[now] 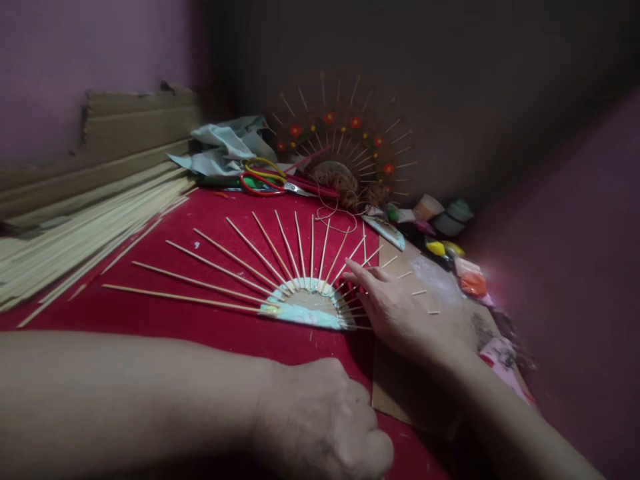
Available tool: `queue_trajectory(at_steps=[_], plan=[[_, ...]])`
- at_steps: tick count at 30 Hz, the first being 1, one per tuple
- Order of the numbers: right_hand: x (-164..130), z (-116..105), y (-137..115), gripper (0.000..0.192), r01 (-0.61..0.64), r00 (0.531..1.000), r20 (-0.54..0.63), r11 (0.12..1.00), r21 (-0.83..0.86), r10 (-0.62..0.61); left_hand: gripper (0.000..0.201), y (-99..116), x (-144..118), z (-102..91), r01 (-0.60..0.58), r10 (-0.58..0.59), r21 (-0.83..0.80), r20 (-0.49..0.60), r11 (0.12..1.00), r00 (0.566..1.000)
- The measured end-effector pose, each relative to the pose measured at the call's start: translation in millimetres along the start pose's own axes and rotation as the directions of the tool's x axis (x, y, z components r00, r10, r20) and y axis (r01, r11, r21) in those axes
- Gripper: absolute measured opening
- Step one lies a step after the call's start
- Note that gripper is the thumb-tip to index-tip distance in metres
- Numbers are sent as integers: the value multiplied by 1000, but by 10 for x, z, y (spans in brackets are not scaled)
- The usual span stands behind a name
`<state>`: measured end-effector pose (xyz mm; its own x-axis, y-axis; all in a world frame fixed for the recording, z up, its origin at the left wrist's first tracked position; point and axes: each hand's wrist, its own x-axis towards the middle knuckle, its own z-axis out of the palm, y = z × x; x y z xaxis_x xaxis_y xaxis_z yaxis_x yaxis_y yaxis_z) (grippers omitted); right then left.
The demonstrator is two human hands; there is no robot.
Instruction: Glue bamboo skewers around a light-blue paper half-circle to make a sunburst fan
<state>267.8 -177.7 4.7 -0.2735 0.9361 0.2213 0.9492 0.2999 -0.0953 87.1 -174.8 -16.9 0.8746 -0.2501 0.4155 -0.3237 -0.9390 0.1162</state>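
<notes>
A half-round base (305, 320) with a pale blue-green coated rim and a bare brownish middle lies flat on the red surface. Thin wooden sticks (220, 252) fan outward from its curved edge. Above the sticks on the right side, my right hand (390, 303) reaches in with its fingers stretched and apart, close to or touching several of them. My left hand (325, 420) rests in front of the base, closed into a fist. Its fingertips are turned away, so anything inside it is hidden.
Loose sticks (95, 230) are piled at left beside cardboard (140, 123). Scissors (265, 179) and crumpled cloth (230, 147) lie behind. A decorated stick fan (330, 119) stands against the back wall. A cardboard sheet (400, 380) and small packets (470, 277) are at right.
</notes>
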Motion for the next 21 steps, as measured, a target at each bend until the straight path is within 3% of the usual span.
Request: queue_trajectory(at_steps=[6, 14, 21], plan=[[100, -131, -31, 54, 1, 1000, 27, 998, -63, 0, 31, 2, 6, 3, -3, 3, 8, 12, 1000, 1000], [243, 116, 82, 66, 102, 994, 29, 992, 72, -104, 26, -11, 44, -47, 5, -3, -14, 122, 1000, 992], [290, 31, 23, 64, 97, 993, 58, 994, 52, -100, 16, -24, 5, -34, -29, 34, -30, 168, 999, 985]])
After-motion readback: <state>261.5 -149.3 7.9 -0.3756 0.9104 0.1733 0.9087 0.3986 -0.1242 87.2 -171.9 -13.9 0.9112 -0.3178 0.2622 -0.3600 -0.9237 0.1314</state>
